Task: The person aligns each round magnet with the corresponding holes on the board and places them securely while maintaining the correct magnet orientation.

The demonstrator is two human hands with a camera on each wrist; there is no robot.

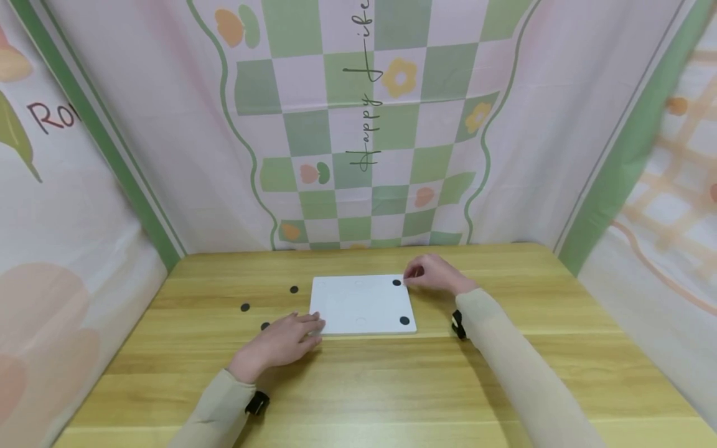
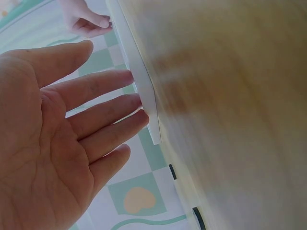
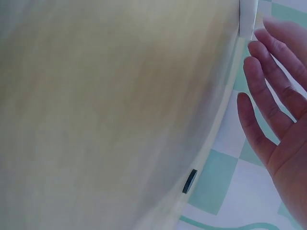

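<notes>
A white rectangular board (image 1: 358,305) lies flat on the table. Two black discs sit at its right end, a far one (image 1: 396,282) and a near one (image 1: 404,320). Faint round outlines mark other spots on it. My left hand (image 1: 285,339) rests its extended fingertips on the board's near left corner; the left wrist view shows an empty palm. Beside the far right corner is my right hand (image 1: 437,274), fingers bent loosely close to the far disc. In the right wrist view these fingers (image 3: 264,91) look relaxed with nothing visible between them; the thumb is out of sight.
Left of the board lie black discs on the wooden table (image 1: 358,392): one (image 1: 294,289), another (image 1: 244,307), and a third (image 1: 266,326) partly behind my left hand. The right wrist view also shows a black disc (image 3: 190,181) on the table. Patterned curtains (image 1: 358,124) surround the table.
</notes>
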